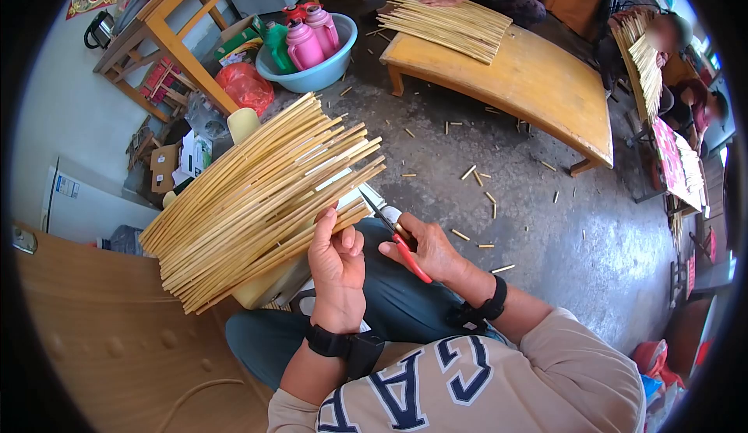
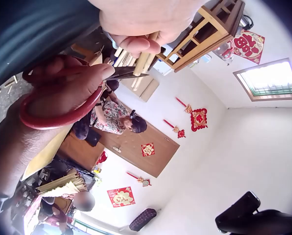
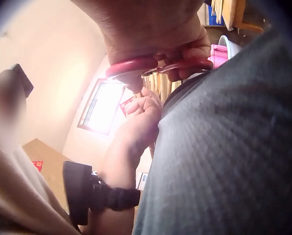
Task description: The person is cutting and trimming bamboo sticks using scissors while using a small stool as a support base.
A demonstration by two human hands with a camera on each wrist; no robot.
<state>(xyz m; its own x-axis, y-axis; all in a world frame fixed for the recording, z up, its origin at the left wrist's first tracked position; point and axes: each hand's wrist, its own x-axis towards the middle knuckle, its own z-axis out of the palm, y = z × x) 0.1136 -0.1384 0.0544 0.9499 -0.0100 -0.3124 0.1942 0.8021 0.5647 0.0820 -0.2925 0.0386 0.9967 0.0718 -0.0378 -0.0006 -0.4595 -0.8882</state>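
A wide layer of pale straw-coloured sticks lies in front of me, at the left of the head view. At its near edge my left hand pinches a stick between thumb and fingers, seen at the top of the left wrist view. My right hand grips red-handled scissors, with fingers through the loops. Their dark blades point away from me, beside the stick ends. In the left wrist view the blades overlap the pinched stick. The right wrist view shows the red loops near my left hand.
Cut stick pieces litter the floor. Beyond stands a low wooden table bearing more sticks, with a person behind it. A blue basin holds pink flasks. A wooden panel is close on my left. Other people sit far right.
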